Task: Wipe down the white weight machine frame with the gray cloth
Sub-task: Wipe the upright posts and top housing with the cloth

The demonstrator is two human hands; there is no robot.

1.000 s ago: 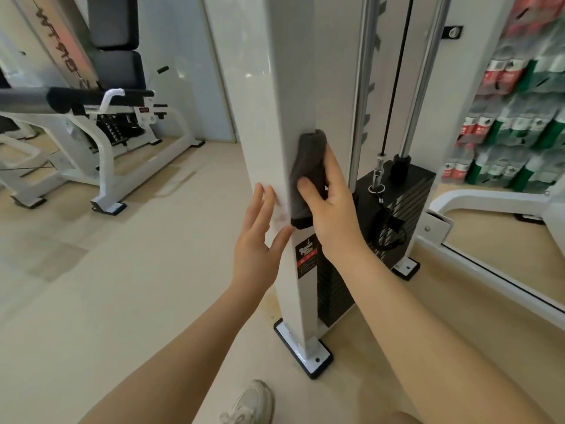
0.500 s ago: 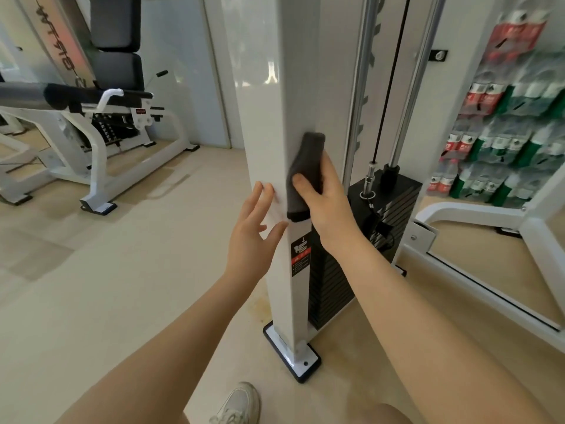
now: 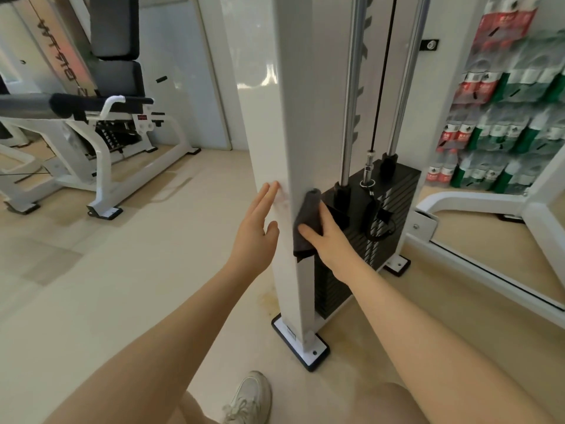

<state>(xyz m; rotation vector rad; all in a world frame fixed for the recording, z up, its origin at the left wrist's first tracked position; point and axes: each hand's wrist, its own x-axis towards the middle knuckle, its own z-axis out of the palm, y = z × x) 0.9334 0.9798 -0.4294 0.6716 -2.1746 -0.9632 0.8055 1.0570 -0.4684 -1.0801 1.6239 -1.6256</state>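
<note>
The white weight machine frame's upright post (image 3: 290, 117) rises in the middle of the view from a black-edged foot plate (image 3: 310, 354). The gray cloth (image 3: 306, 223) lies folded against the post's right-hand face, low down near the top of the weight stack. My right hand (image 3: 331, 244) holds it there, thumb across the front of the cloth and fingers running up its right side. My left hand (image 3: 255, 234) rests flat on the post's left face at about the same height, fingers straight. The post's back is hidden.
A black weight stack (image 3: 388, 206) with chrome guide rods and a cable stands right behind the post. A white bench machine (image 3: 101, 142) is at the left. Shelved bottles (image 3: 504, 117) and a low white frame bar (image 3: 458, 203) are at the right. My white shoe (image 3: 250, 396) is near the foot plate.
My right hand has slid the cloth down the post's right face, over the spot where the red label showed. My left hand has stayed flat on the left face.
</note>
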